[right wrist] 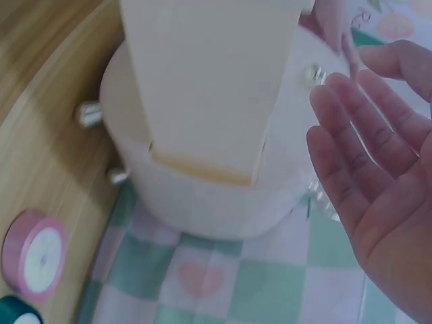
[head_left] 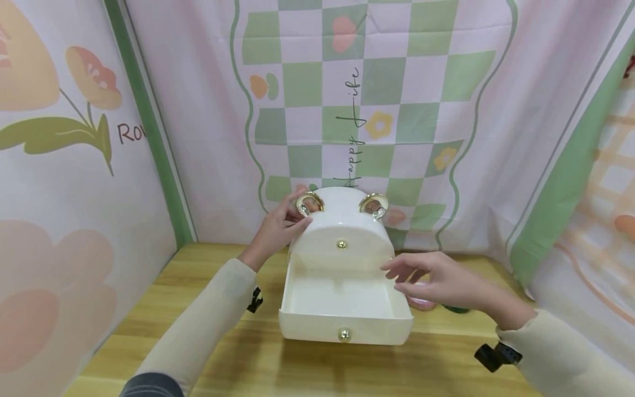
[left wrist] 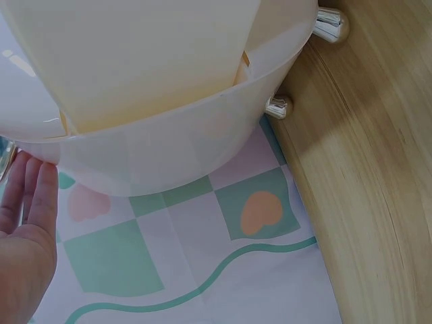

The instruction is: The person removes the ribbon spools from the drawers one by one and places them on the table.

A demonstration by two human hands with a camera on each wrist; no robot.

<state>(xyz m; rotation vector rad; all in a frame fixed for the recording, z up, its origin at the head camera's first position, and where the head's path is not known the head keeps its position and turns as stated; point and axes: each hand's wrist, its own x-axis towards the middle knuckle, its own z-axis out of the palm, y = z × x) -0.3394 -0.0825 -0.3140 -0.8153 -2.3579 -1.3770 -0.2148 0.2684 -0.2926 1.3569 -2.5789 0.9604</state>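
Observation:
A white storage box (head_left: 342, 212) with a rounded top and two gold-rimmed ears stands on the table. Its lower drawer (head_left: 347, 330) is pulled far out, and nothing lies inside it. My left hand (head_left: 279, 225) rests against the box's upper left side, near the left ear (head_left: 310, 204); in the left wrist view its fingers (left wrist: 44, 196) look straight. Beside the drawer's right wall hovers my right hand (head_left: 434, 278), holding nothing. The right wrist view shows its fingers (right wrist: 368, 145) extended and apart from the box.
Right of the box lie a pink roll (right wrist: 50, 260) and a dark green roll (right wrist: 19, 316), partly hidden by my right hand in the head view. Short metallic feet (right wrist: 89, 114) support the box on the wooden table (head_left: 198, 325). A checkered cloth (head_left: 342, 110) hangs behind.

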